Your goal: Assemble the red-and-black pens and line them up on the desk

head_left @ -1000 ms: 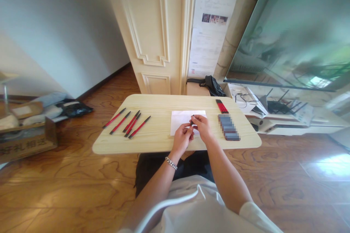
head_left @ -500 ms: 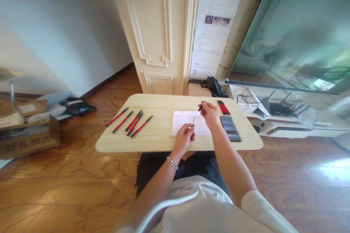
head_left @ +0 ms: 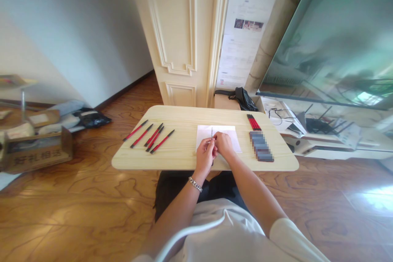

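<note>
Over the sheet of white paper point(head_left: 201, 133), my left hand point(head_left: 205, 153) is closed around a pen, whose slim refill point(head_left: 211, 132) points up from the fingertips. My right hand point(head_left: 223, 143) touches the left one at the fingertips, its fingers pinched together. The small black pen part it carried is hidden behind those fingers. Several red pens with black ends point(head_left: 153, 138) lie slanted on the left of the table. A tight row of red and black pens point(head_left: 254, 122) lies at the far right, above a dark phone-like slab point(head_left: 260, 146), partly blurred out.
The pale wooden table point(head_left: 181, 159) has rounded corners, and its near edge is close to my lap. Behind it are a door panel point(head_left: 179, 94) and a black bag point(head_left: 244, 97). An open cardboard box point(head_left: 39, 149) with packages sits on the floor at left.
My right hand has come down and left with the black pen part, from above the paper to the left hand's fingertips. The view has shifted slightly.
</note>
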`<state>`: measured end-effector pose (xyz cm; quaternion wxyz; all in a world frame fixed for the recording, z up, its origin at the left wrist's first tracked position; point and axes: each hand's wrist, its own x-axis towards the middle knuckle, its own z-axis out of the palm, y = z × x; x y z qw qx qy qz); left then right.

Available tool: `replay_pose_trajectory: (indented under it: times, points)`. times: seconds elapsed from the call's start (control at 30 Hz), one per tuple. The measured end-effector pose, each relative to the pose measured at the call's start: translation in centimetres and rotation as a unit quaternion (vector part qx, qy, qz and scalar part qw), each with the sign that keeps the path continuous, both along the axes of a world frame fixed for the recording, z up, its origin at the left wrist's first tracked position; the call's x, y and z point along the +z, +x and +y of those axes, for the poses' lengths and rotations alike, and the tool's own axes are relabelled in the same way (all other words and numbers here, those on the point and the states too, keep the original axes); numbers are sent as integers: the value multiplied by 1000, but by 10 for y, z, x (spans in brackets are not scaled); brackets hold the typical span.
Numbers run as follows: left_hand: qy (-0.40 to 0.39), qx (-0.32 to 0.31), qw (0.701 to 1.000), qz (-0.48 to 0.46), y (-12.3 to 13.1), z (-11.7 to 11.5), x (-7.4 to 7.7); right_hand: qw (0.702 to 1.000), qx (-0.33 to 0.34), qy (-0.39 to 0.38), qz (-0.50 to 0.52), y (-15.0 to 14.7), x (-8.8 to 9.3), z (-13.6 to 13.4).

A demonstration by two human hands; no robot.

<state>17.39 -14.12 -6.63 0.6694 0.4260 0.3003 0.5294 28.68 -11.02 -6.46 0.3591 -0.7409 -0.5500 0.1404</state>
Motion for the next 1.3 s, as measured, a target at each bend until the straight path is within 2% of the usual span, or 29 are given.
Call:
replay_pose_trajectory:
  times: [0.13,0.23,0.37,0.5,0.6,0.77,0.93,1.03,1.13,1.2,1.3]
  points:
    - [1,-6,1000,-4,0,0,0,1000,4,-4,-28,-2,0,-3]
    - [-1,-5,1000,-7,-1,1,-1,999,6,-15,-27,0,7,-6]
    - [-9,-7,1000,-10,0,1,-1,996,-7,34,86,7,19,-12]
    - [-13,-12,1000,-16,2,0,0,973,54,78,209,10,24,-17]
    - [-10,-21,1000,-14,2,0,1,966,69,90,231,10,27,-14]
    - [-8,-35,999,-5,0,-2,2,956,50,104,268,12,38,-7]
    - [-4,-30,1000,-1,1,-3,2,959,98,53,260,10,36,-13]
    - [-3,-37,999,5,1,-6,1,957,75,72,271,10,35,-15]
    - [-3,-56,998,19,1,-13,0,946,31,120,298,18,43,-14]
    - [-11,-56,998,24,0,-17,0,958,14,106,265,28,48,-14]
    - [-29,-37,998,32,-4,-19,0,995,-6,2,98,41,48,-18]
